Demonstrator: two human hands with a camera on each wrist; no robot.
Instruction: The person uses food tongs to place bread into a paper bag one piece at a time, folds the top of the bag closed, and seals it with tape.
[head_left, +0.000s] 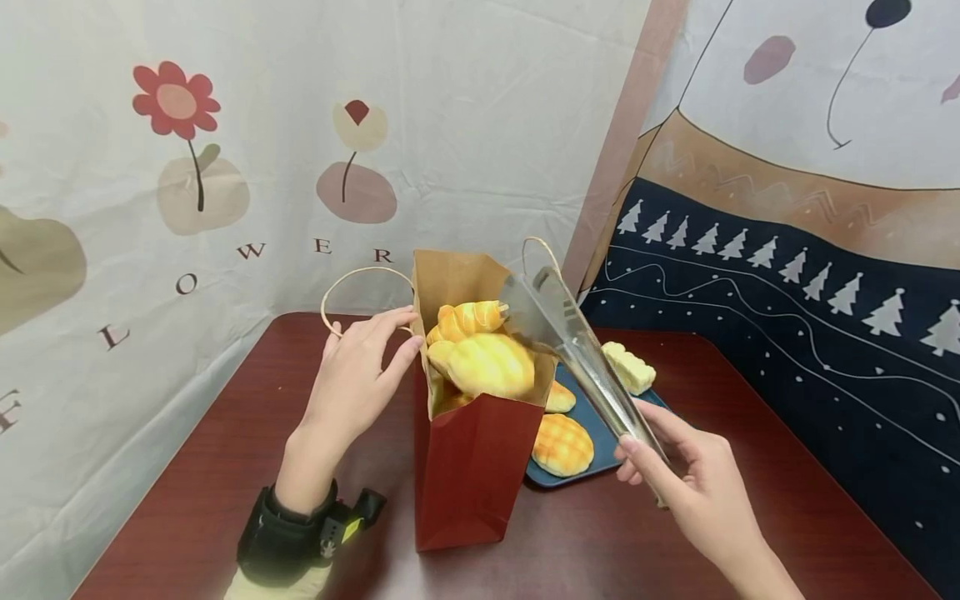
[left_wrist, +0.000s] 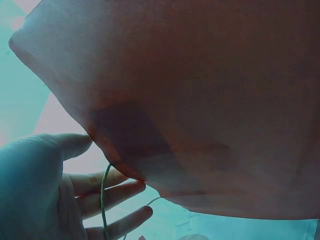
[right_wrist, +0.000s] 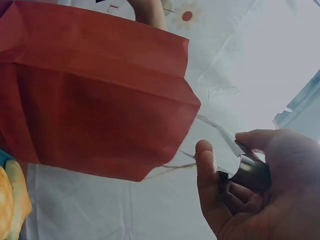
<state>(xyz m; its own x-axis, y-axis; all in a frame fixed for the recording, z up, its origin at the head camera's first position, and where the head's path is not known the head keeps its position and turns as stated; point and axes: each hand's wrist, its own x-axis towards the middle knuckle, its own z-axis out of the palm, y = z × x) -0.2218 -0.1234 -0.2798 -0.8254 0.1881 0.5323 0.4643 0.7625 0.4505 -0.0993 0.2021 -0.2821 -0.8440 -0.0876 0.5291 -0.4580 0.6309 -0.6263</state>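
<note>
A tall red paper bag point(head_left: 468, 475) stands upright on the table, its mouth holding a yellow shell-shaped bread point(head_left: 491, 365) and a spiral roll point(head_left: 471, 318). At the bag's left rim is my left hand point(head_left: 358, 367), thumb and fingers loosely extended with the tips right at the paper. A thin cord handle point(left_wrist: 103, 200) loops across those fingers in the left wrist view. My right hand point(head_left: 693, 467) grips metal tongs point(head_left: 596, 375), thumb on one arm and fingers on the other. The tongs' blurred tips reach over the bag's right rim, beside the breads.
Behind and right of the bag lies a blue tray point(head_left: 600, 429) bearing a round crosshatched bun point(head_left: 562, 446), a cream-coloured piece point(head_left: 630, 368) and another bun partly hidden by the bag. The bag's other cord handle point(head_left: 542, 242) rises behind the tongs. Printed cloths hang behind the table point(head_left: 225, 450).
</note>
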